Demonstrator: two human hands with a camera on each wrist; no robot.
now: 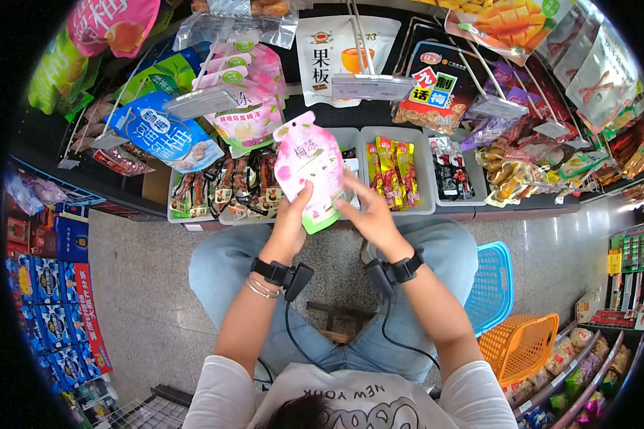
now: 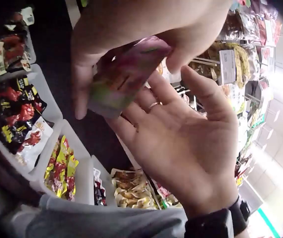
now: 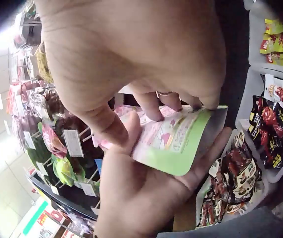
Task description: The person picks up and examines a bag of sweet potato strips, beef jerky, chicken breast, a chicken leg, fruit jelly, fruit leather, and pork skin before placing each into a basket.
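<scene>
A pink plum jelly pouch [image 1: 309, 161] with a green bottom edge is held tilted before the shelf trays in the head view. My left hand [image 1: 288, 227] grips its lower left side, thumb on the front and fingers behind. On the pouch's right side, my right hand [image 1: 373, 218] touches it with its fingers spread. In the left wrist view, the right palm [image 2: 181, 144] faces up beside the pouch [image 2: 126, 77], thumb stretched away. Across the printed face of the pouch [image 3: 173, 144], the right fingers [image 3: 149, 106] lie in the right wrist view.
Similar pink pouches [image 1: 245, 107] hang behind, left of a white bag [image 1: 322, 53]. Trays hold yellow packets [image 1: 393, 171], black packets [image 1: 452, 171] and dark snacks [image 1: 243, 182]. Price tag holders [image 1: 371, 87] jut forward. Blue basket [image 1: 492, 286] and orange basket [image 1: 521, 347] stand at right.
</scene>
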